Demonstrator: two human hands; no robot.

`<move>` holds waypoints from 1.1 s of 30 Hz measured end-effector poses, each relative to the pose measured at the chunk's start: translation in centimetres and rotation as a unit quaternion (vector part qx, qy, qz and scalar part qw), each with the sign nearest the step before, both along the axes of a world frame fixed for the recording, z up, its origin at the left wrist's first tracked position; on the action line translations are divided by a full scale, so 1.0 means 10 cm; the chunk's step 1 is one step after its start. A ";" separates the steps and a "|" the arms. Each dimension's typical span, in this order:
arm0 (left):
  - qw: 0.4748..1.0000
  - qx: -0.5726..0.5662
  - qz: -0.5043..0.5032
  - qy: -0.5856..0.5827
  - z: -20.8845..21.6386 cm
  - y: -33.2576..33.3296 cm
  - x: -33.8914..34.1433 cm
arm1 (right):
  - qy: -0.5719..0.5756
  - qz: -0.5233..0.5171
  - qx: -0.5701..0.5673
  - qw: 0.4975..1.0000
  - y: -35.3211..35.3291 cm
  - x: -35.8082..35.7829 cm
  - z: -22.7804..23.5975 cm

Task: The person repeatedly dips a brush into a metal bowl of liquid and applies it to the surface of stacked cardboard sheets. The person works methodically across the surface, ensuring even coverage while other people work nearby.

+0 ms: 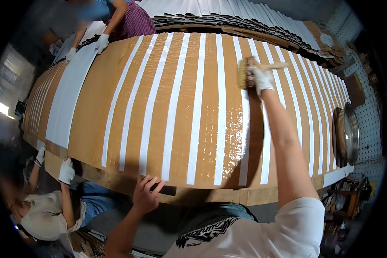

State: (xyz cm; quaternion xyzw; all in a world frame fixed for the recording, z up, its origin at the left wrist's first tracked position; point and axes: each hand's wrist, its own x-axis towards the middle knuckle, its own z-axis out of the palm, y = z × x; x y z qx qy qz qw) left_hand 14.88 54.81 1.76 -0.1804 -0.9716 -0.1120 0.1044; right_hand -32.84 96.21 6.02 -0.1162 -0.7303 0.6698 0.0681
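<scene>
Gripping bristly brush over glossy striped cardboard

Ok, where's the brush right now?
In the head view, the brush is right of centre towards the far edge, in the gloved right hand, over the white-striped brown surface.

Wood-hndl brush at far half of shiny-wet brn cardbd, wht-striped.

The brush hides part of a white strip; the lower edge cuts off the left arm.
</scene>
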 end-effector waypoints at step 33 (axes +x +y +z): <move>0.968 0.224 0.097 0.063 0.18 1.90 -0.25 | -0.105 -0.179 0.443 0.872 3.18 3.22 0.59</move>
